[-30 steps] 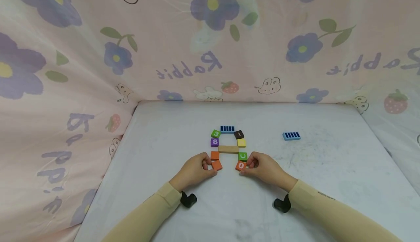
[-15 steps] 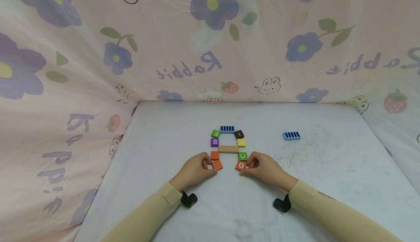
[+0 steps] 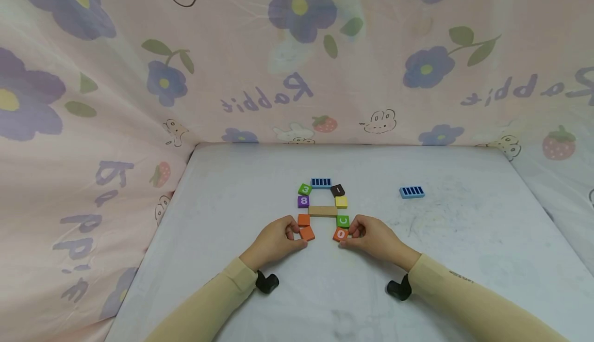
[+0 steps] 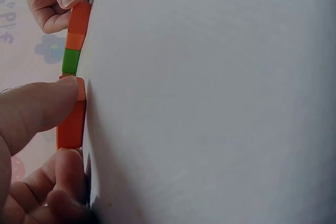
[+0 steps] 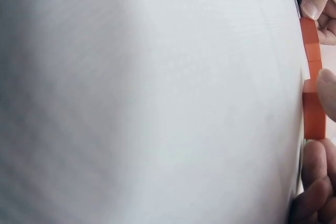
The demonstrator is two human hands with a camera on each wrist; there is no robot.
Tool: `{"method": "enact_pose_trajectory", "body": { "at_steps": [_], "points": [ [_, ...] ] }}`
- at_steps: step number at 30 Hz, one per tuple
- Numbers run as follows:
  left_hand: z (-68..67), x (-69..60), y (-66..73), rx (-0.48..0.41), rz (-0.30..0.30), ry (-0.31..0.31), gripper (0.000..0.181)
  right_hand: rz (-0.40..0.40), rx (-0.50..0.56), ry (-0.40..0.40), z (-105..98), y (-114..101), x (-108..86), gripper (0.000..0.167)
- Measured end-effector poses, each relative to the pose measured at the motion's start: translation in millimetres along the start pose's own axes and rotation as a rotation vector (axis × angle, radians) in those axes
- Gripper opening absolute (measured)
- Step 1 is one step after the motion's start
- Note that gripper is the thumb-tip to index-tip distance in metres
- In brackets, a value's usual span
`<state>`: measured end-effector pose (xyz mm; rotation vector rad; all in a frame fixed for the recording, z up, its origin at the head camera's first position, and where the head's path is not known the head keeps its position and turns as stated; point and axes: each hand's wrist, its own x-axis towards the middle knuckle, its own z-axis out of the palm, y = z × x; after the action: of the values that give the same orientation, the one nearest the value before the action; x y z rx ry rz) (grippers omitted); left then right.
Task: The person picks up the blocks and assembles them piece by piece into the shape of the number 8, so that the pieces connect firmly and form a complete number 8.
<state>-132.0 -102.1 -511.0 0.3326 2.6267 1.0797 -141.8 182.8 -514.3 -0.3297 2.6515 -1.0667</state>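
Note:
Small square blocks lie on the white table in an A-like outline. My left hand (image 3: 275,238) pinches the plain orange block (image 3: 307,233) at the outline's lower left, thumb on its near side. At the lower right, the orange block marked 0 (image 3: 341,234) is pinched by my right hand (image 3: 377,238). Above these lie another orange block (image 3: 303,220) and a green block marked C (image 3: 343,221). A wooden bar (image 3: 323,211) spans the middle. Higher up are a purple 8 block (image 3: 303,201), a yellow block (image 3: 341,202), a green 3 block (image 3: 304,189) and a black block (image 3: 337,190).
A blue striped block (image 3: 321,183) tops the outline. Off to the right lies a similar blue striped block (image 3: 412,192). Floral cloth (image 3: 250,63) hangs behind the table and along its left side. Dark devices (image 3: 267,282) sit at both wrists.

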Motion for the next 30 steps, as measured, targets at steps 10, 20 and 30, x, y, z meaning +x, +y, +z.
{"method": "enact_pose_trajectory", "body": {
  "at_steps": [10, 20, 30],
  "points": [
    [0.2, -0.1, -0.9, -0.009, -0.009, -0.001, 0.033, 0.013, 0.067, 0.01, -4.1, 0.9, -1.7, 0.039],
    [1.1, -0.3, 0.4, 0.008, 0.013, 0.015, 0.035, 0.044, 0.106, 0.18, -59.5, 31.1, 3.9, 0.053],
    [1.4, -0.4, 0.1, 0.011, -0.012, 0.013, 0.034, 0.141, 0.013, 0.211, -129.0, 89.3, 12.8, 0.077]
  ]
}}
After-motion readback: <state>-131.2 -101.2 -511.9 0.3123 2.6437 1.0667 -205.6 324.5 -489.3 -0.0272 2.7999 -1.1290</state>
